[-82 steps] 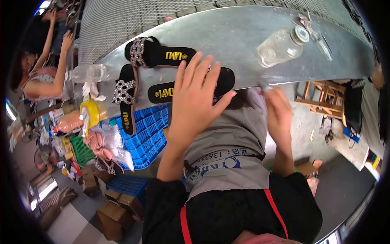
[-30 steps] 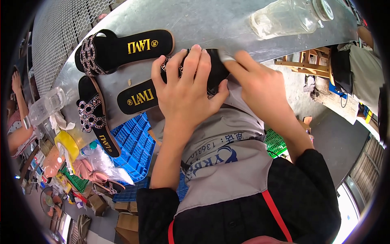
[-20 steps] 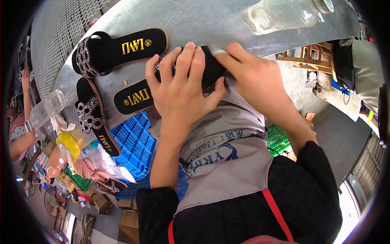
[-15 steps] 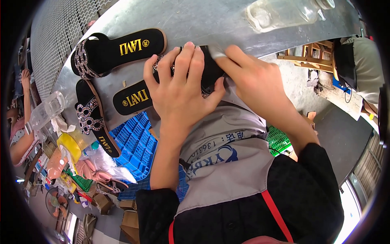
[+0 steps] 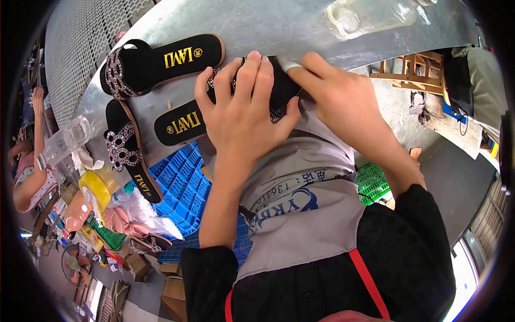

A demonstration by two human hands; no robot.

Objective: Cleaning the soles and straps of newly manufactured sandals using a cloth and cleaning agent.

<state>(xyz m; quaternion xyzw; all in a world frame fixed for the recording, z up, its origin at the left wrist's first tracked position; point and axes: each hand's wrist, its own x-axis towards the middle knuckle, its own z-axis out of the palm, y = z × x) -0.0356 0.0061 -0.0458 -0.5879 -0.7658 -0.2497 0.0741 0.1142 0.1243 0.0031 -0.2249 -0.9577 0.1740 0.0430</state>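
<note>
My left hand (image 5: pixel 244 102) is closed over the strap of a black sandal (image 5: pixel 185 122) with gold lettering on its insole, pressing it on the metal table. Glittering stones of the strap show between the fingers. At the sandal's toe end, my right hand (image 5: pixel 340 94) pinches a small whitish piece (image 5: pixel 289 62), perhaps cloth, against the edge; its kind is unclear. Beyond my left hand lies another black sandal (image 5: pixel 185 56) with a stone-set strap. A third sandal (image 5: pixel 124 150), with stone rings on its strap, lies along the table's left edge.
A clear bottle (image 5: pixel 370 19) lies at the far right on the metal table (image 5: pixel 279 27). Another clear bottle (image 5: pixel 67 140) lies at left. Blue crates (image 5: pixel 182 180) stand below the table edge, a wooden stool (image 5: pixel 410 75) at right. A co-worker's arm (image 5: pixel 37 123) shows far left.
The view has shifted slightly, so the sandals appear a little farther right. My left hand keeps its hold; the whitish piece at my right fingertips was blurred and now shows more sharply.
</note>
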